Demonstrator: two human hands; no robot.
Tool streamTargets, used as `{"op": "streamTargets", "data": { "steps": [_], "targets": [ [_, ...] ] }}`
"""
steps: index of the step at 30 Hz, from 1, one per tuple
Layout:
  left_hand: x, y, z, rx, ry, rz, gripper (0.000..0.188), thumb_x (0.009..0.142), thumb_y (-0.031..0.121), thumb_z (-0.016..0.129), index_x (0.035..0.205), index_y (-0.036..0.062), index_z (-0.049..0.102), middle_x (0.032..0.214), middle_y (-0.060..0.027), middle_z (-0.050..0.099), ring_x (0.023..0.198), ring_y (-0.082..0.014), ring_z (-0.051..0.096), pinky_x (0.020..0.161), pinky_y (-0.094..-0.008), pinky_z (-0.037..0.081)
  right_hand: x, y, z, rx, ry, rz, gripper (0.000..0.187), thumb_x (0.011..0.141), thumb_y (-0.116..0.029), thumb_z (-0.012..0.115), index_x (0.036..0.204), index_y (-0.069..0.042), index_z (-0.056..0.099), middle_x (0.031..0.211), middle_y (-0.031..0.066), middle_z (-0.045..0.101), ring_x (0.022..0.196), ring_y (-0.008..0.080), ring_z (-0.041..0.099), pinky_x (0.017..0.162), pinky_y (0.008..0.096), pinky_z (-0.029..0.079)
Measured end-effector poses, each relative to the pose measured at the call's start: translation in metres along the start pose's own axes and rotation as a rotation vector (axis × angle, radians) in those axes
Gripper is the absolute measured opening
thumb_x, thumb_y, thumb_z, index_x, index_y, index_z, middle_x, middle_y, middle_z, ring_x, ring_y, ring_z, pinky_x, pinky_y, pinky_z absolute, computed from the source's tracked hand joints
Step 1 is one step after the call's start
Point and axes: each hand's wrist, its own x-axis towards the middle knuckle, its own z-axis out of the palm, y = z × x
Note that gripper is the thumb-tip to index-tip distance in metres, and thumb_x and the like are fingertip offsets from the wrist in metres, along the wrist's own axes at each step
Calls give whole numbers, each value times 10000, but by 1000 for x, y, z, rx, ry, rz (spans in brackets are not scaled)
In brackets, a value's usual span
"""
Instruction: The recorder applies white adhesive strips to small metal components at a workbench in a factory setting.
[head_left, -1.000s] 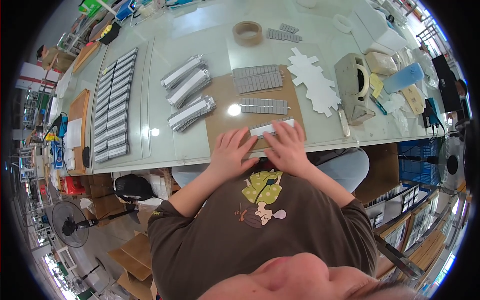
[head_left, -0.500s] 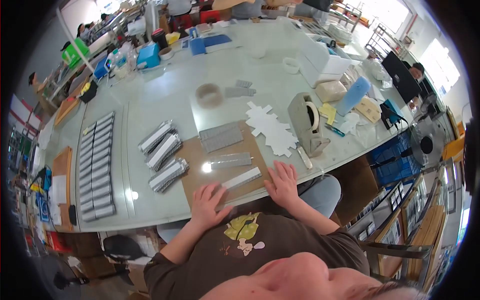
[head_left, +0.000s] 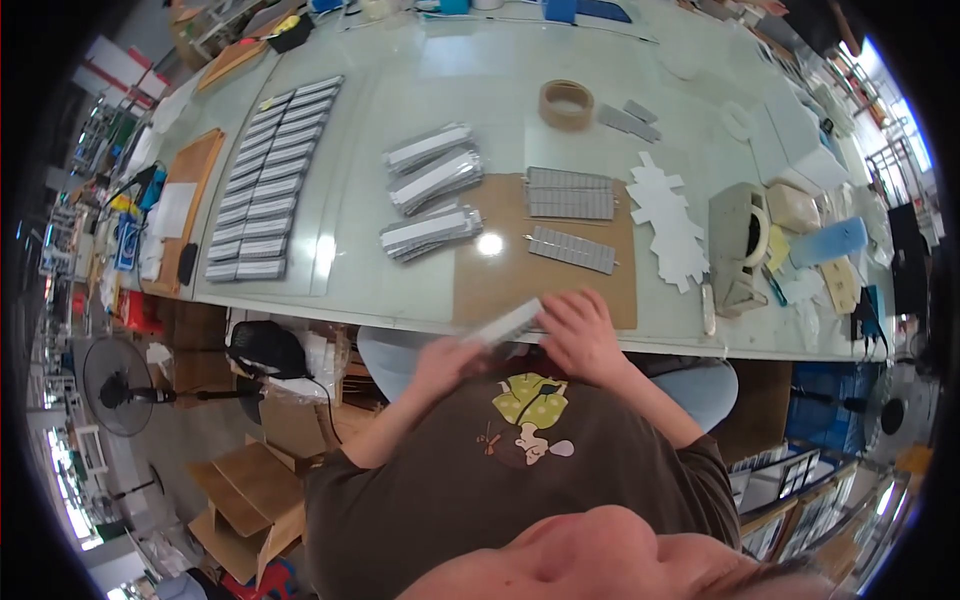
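Observation:
Both my hands hold a long flat white-grey strip (head_left: 508,324) at the near edge of the table, lifted off the brown cardboard mat (head_left: 500,275). My left hand (head_left: 447,360) grips its left end, slightly blurred. My right hand (head_left: 580,330) grips its right end. On the mat lie two flat grey ribbed pieces (head_left: 570,193) (head_left: 572,249).
Three bundles of bagged grey strips (head_left: 432,192) lie left of the mat, and a long double row of strips (head_left: 268,175) further left. A tape roll (head_left: 566,104), white die-cut card shapes (head_left: 665,218) and a grey tape dispenser (head_left: 737,245) are to the right. Fan and cardboard boxes on the floor.
The strip lay flat on the mat under both hands; now both hands have lifted it toward my body at the table edge. The head view has shifted.

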Motion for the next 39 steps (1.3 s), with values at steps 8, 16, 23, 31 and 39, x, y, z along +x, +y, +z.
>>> {"op": "streamTargets", "data": {
  "steps": [8, 16, 23, 31, 39],
  "targets": [
    [48, 94, -122, -137, 235, 150, 257, 929, 274, 744, 959, 20, 715, 889, -87, 762, 578, -112, 597, 550, -249, 425, 20, 70, -19, -80, 190, 248, 375, 819, -192, 783, 1156, -65, 679, 1199, 96, 666, 1154, 315, 586, 1072, 514, 415],
    [72, 120, -165, 548, 410, -28, 371, 898, 386, 760, 955, 21, 720, 868, -76, 755, 683, -154, 655, 629, -312, 489, 25, 91, -15, -13, 103, 241, 397, 802, -226, 809, 1155, -94, 685, 1197, 45, 678, 1145, 280, 599, 1092, 501, 405],
    [56, 95, -70, 590, 431, 479, 280, 867, 290, 797, 965, 42, 713, 849, -102, 730, 804, -266, 701, 742, -388, 551, 32, 80, -26, -186, 106, 162, 421, 796, -225, 809, 1174, -108, 665, 1154, 26, 665, 1126, 236, 608, 1155, 566, 343],
    [62, 67, 31, 688, 318, 1120, 276, 789, 166, 815, 1010, 40, 708, 1018, -139, 680, 938, -342, 640, 814, -420, 540, 23, 50, -47, -261, 166, 109, 429, 793, -206, 813, 1186, -97, 677, 1186, 33, 672, 1099, 226, 621, 1166, 578, 321],
    [54, 70, 65, 788, 149, 1175, 462, 744, 243, 829, 1148, 61, 700, 1158, -79, 650, 1124, -317, 582, 979, -453, 467, -59, 38, -37, -129, 202, 413, 447, 875, -237, 761, 1254, -27, 653, 1352, 133, 630, 1252, 315, 577, 1151, 554, 332]
  ]
}}
